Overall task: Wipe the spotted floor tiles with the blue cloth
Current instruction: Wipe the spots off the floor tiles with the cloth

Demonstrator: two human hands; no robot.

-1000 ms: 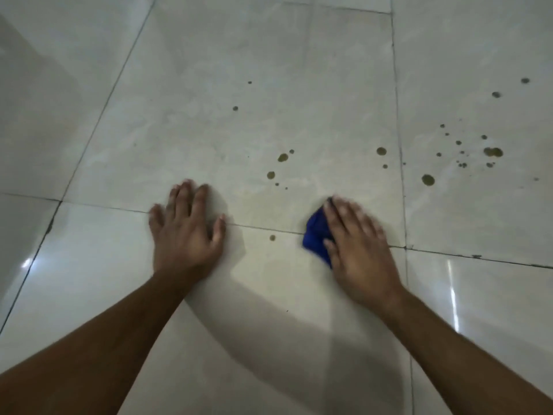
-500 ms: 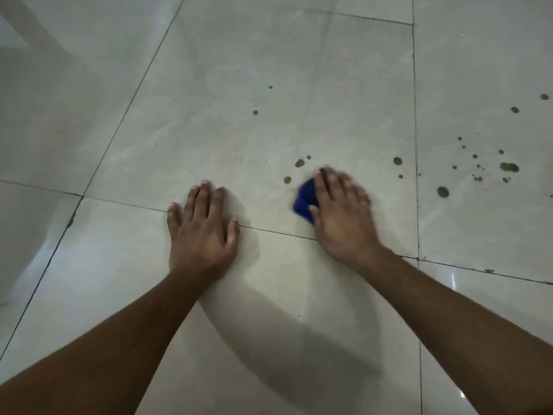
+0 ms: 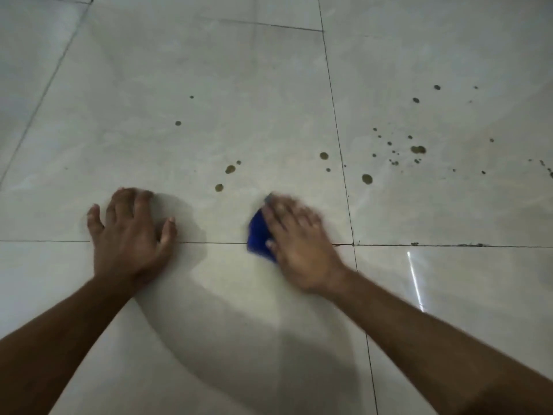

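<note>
My right hand [image 3: 296, 244] lies flat, fingers straight, pressing the blue cloth [image 3: 258, 235] onto the pale floor tile; the hand is blurred and hides most of the cloth. The cloth straddles a grout line [image 3: 215, 243]. My left hand [image 3: 130, 232] rests flat on the floor to the left, fingers spread, holding nothing. Brown spots [image 3: 229, 169] sit just beyond the cloth on the middle tile [image 3: 194, 70]. A denser scatter of spots [image 3: 417, 149] marks the tile on the right [image 3: 449, 40].
Glossy pale tiles with dark grout lines fill the view. A vertical grout line [image 3: 336, 130] divides the middle and right tiles. A bright light streak [image 3: 416, 283] reflects on the near right tile. My arms cast shadows on the near tile.
My right hand slid the cloth forward toward the spots, then back toward me across the grout line. The spot near the grout line is gone. My left hand stayed planted.
</note>
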